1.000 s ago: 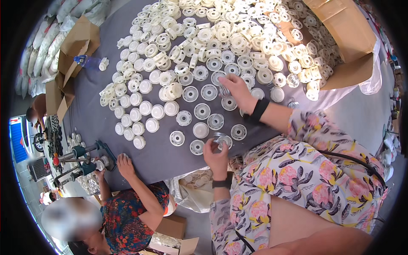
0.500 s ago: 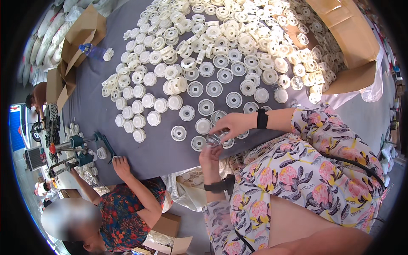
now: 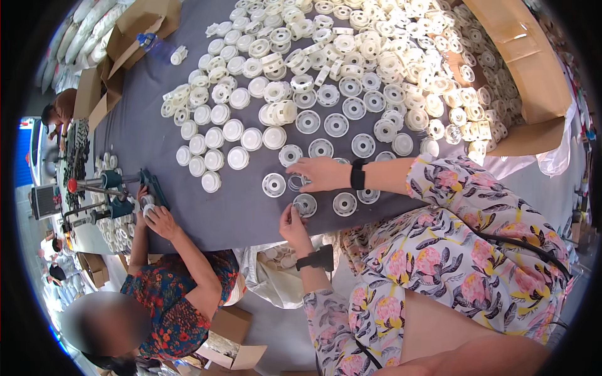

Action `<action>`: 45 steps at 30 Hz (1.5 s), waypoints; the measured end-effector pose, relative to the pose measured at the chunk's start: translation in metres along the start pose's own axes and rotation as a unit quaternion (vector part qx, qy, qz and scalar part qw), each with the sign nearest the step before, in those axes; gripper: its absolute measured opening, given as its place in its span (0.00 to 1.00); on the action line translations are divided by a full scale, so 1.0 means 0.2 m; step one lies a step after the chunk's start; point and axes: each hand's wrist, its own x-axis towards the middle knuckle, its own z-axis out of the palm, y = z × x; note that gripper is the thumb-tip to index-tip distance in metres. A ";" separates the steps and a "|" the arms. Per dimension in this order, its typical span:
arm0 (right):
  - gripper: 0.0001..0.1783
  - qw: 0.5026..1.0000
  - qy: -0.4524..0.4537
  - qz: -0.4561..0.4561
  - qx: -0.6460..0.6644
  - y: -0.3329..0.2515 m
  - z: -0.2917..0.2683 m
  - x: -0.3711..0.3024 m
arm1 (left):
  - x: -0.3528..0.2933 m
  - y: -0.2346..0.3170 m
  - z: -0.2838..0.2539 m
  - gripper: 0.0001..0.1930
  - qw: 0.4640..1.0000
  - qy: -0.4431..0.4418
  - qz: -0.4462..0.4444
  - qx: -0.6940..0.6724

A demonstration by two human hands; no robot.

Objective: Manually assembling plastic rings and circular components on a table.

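Observation:
My left hand [image 3: 294, 227] is closed in a pinch at the left rim of a white wheel-shaped plastic part [image 3: 305, 205]. A thin, see-through ring seems to be between its fingertips, partly hidden. Just above, my right hand [image 3: 321, 173] reaches in from the right with bent fingers round some shiny clear rings [image 3: 295, 182]. Its palm covers part of another white piece. Close by on the grey cloth lie more round white parts, among them one with a dark centre hole [image 3: 274, 185] to the left and another [image 3: 345, 203] to the right.
A large heap of white plastic parts [image 3: 376, 53] covers the far table, beside an open cardboard box [image 3: 523, 56]. At left, a co-worker's hands [image 3: 162, 219] work at a green hand press [image 3: 113, 182]. A bag of white parts [image 3: 276, 257] hangs below the table edge.
My hands have come apart: the left moved left and down to a white part, the right moved left with clear rings. The co-worker's hands have come together at the press.

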 end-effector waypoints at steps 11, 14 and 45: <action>0.28 0.991 -0.017 -0.064 -0.115 -0.17 0.21 0.33 | -0.03 -0.09 -0.02 0.15 0.987 0.118 0.007 -0.107; 0.24 1.000 -0.009 -0.006 0.007 -0.12 0.17 0.20 | -0.04 0.16 0.08 0.21 0.976 0.060 0.104 -0.183; 0.16 0.831 0.095 0.292 0.464 0.24 -0.56 -0.51 | 0.01 0.59 0.44 0.19 0.947 -0.312 0.072 -0.011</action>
